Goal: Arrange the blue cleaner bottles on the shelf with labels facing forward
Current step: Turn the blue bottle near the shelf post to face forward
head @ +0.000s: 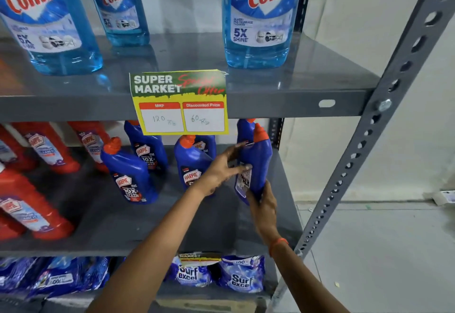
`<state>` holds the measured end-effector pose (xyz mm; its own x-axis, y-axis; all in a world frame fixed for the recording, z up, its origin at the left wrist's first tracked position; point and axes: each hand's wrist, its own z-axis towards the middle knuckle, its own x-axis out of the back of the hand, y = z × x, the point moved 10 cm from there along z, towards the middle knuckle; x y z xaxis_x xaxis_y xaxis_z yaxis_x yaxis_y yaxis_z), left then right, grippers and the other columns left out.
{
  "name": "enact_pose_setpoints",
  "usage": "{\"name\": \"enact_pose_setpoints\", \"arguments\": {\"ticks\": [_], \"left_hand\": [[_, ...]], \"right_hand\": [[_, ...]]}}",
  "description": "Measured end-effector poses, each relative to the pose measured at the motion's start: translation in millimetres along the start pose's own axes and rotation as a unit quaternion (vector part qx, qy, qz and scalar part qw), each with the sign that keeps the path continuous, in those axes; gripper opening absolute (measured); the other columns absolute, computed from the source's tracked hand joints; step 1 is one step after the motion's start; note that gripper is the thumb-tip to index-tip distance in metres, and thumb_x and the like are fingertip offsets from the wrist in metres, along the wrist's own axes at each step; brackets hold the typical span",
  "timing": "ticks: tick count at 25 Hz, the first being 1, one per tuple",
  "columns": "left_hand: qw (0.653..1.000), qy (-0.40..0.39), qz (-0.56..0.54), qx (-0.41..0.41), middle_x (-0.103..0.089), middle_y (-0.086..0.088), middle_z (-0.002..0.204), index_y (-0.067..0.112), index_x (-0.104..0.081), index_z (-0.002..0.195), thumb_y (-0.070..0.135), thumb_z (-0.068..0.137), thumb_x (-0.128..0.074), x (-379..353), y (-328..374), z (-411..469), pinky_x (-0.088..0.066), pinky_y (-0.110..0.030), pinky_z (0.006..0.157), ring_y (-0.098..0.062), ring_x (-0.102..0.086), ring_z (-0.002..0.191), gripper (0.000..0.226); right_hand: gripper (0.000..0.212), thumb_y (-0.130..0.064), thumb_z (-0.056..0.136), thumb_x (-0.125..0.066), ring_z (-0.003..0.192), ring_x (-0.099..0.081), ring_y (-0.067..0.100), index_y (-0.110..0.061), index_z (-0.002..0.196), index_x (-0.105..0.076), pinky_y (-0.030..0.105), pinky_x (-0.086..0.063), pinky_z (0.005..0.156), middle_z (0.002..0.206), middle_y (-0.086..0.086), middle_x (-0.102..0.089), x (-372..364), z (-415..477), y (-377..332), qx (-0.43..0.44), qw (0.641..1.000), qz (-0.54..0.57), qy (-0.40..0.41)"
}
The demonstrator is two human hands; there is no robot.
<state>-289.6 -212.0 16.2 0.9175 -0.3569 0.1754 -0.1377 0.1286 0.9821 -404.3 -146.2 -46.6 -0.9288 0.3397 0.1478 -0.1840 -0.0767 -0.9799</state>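
On the middle grey shelf [103, 226] stand several dark blue cleaner bottles with orange caps. One blue bottle [258, 162] at the right end is turned so its label faces left. My right hand [262, 201] grips its base from below. My left hand [221, 167] touches its label side with the fingertips. Three other blue bottles show their front labels: one at the front left [130, 174], one behind it [145, 150], one [190, 162] partly hidden by my left hand. Another blue bottle [245, 128] stands behind the held one.
Red cleaner bottles [46, 147] fill the left of the same shelf. Light blue glass-cleaner bottles [256, 17] stand on the shelf above, where a price card [179, 103] hangs over the edge. Detergent pouches [241, 275] lie below. A perforated grey post [369, 128] bounds the right side.
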Motion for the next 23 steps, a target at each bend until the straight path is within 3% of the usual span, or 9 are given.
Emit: {"name": "enact_pose_setpoints", "arguments": {"ticks": [3,5,8,11,13,15,17,20,23], "left_hand": [[0.999,-0.034,-0.025,0.022,-0.066,0.003,0.112,0.026,-0.057,0.116,0.002,0.074,-0.072,1.7,14.5,2.1,-0.052,-0.021,0.089,-0.01,-0.062,0.107,0.051],[0.999,0.0,0.024,0.022,-0.07,-0.002,0.101,0.023,-0.061,0.105,0.008,0.068,-0.079,9.7,22.0,3.5,-0.054,-0.028,0.086,-0.013,-0.067,0.096,0.044],[0.994,0.108,0.005,0.002,-0.07,0.0,0.086,0.014,-0.061,0.093,0.017,0.063,-0.084,16.9,19.9,-1.7,-0.055,-0.022,0.068,-0.011,-0.069,0.077,0.037],[0.965,0.262,0.016,0.002,-0.071,-0.006,0.085,0.009,-0.061,0.088,0.035,0.058,-0.086,19.8,12.8,-19.4,-0.056,-0.035,0.071,-0.022,-0.068,0.079,0.047],[0.947,0.309,0.087,0.005,-0.071,-0.005,0.083,0.011,-0.06,0.083,0.041,0.059,-0.084,17.2,13.3,-28.5,-0.054,-0.035,0.07,-0.021,-0.066,0.076,0.045],[0.965,0.241,0.106,0.0,-0.069,-0.004,0.08,0.015,-0.059,0.077,0.039,0.065,-0.081,6.6,11.7,-19.4,-0.057,-0.04,0.072,-0.021,-0.066,0.076,0.034],[0.993,0.115,0.02,0.017,-0.067,-0.006,0.086,0.018,-0.061,0.083,0.029,0.077,-0.073,-3.6,4.2,-7.4,-0.056,-0.048,0.083,-0.022,-0.064,0.084,0.018],[0.989,-0.049,-0.129,0.061,-0.068,0.004,0.102,0.018,-0.059,0.108,0.016,0.087,-0.061,-15.8,-4.9,2.2,-0.05,-0.027,0.091,-0.012,-0.062,0.099,0.022],[0.989,-0.055,-0.12,0.064,-0.067,-0.006,0.11,0.009,-0.057,0.115,0.005,0.079,-0.068,-13.6,-11.3,9.3,-0.048,-0.037,0.095,-0.021,-0.061,0.105,0.039]], "right_hand": [[0.037,-0.012,0.083,-0.064,0.088,-0.06,0.03,-0.009,0.116,-0.048,0.048,-0.051,0.082,0.096,0.004,-0.06,2.9,2.9,-6.1,0.009,0.999,-0.015,-0.032],[0.042,-0.012,0.084,-0.064,0.094,-0.062,0.03,-0.012,0.121,-0.043,0.051,-0.053,0.085,0.098,0.002,-0.061,0.6,5.4,-5.6,0.008,0.998,-0.009,-0.062],[0.061,-0.01,0.085,-0.062,0.114,-0.057,0.028,-0.018,0.135,-0.03,0.046,-0.05,0.097,0.12,0.003,-0.056,-3.5,-0.8,-0.4,-0.009,0.997,0.018,-0.079],[0.102,-0.031,0.069,-0.076,0.135,-0.036,0.025,-0.013,0.145,-0.01,0.044,-0.037,0.111,0.145,0.009,-0.033,-19.4,-1.7,-1.5,-0.012,0.993,-0.069,-0.099],[0.111,-0.03,0.061,-0.081,0.134,-0.034,0.027,-0.009,0.144,-0.011,0.041,-0.034,0.111,0.144,0.011,-0.033,-25.5,-3.0,-6.3,-0.026,0.991,-0.099,-0.084],[0.09,-0.025,0.059,-0.075,0.109,-0.053,0.028,-0.018,0.136,-0.028,0.041,-0.049,0.093,0.118,0.007,-0.054,-14.7,1.0,-3.0,-0.028,0.999,-0.024,-0.033],[0.074,-0.02,0.059,-0.066,0.084,-0.057,0.028,-0.02,0.128,-0.038,0.036,-0.052,0.072,0.095,0.004,-0.057,-1.5,-0.6,2.1,-0.026,0.999,0.022,-0.007],[0.057,-0.026,0.059,-0.067,0.082,-0.058,0.035,-0.026,0.114,-0.05,0.045,-0.055,0.073,0.094,0.012,-0.062,2.8,0.2,9.1,-0.009,0.999,0.026,-0.04],[0.05,-0.023,0.063,-0.067,0.086,-0.063,0.027,-0.037,0.108,-0.051,0.042,-0.058,0.077,0.099,0.01,-0.063,0.7,0.2,12.8,-0.02,0.996,0.056,-0.068]]}}
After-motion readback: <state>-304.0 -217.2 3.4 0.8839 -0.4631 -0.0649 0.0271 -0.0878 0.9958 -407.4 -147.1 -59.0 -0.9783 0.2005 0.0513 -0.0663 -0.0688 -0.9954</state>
